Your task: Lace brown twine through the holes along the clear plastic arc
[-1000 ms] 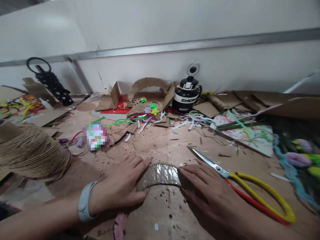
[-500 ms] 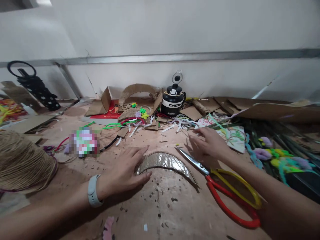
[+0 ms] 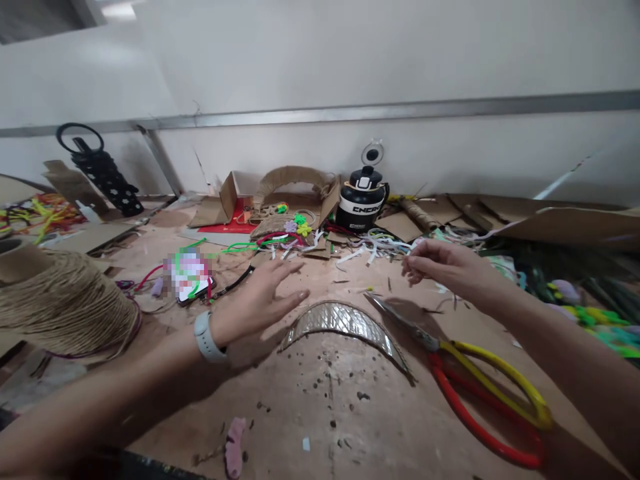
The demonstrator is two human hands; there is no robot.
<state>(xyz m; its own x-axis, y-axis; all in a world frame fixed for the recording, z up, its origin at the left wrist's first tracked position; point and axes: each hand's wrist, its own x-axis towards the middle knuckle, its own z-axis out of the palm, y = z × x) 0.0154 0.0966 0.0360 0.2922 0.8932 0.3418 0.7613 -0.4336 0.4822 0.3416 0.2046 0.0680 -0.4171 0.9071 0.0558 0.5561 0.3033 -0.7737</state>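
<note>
A crescent-shaped piece of cardboard [image 3: 345, 319] with a shiny, tape-like surface lies flat on the worktable [image 3: 370, 433], its points toward me. My left hand [image 3: 267, 297], with a pale watch band on its wrist, hovers by the crescent's left end, fingers apart and holding nothing. Over the table beyond the scissors, my right hand [image 3: 440, 270] has its fingers curled together; whatever they hold, if anything, is hidden. Large scissors [image 3: 493, 390] with one red and one yellow handle lie right of the crescent, blades closed, beneath my right forearm.
A big cone of jute twine [image 3: 75, 303] stands at the left, near a phone [image 3: 190, 277]. Along the back are a black-and-white bottle [image 3: 361, 203], a twine-wrapped arch [image 3: 295, 177] and cardboard scraps [image 3: 215, 210]. A pink fuzzy piece [image 3: 235, 447] lies in front.
My left hand has lifted off the crescent's left end. My right hand has drawn its outstretched fingers in and come up from the table. The view has shifted slightly left.
</note>
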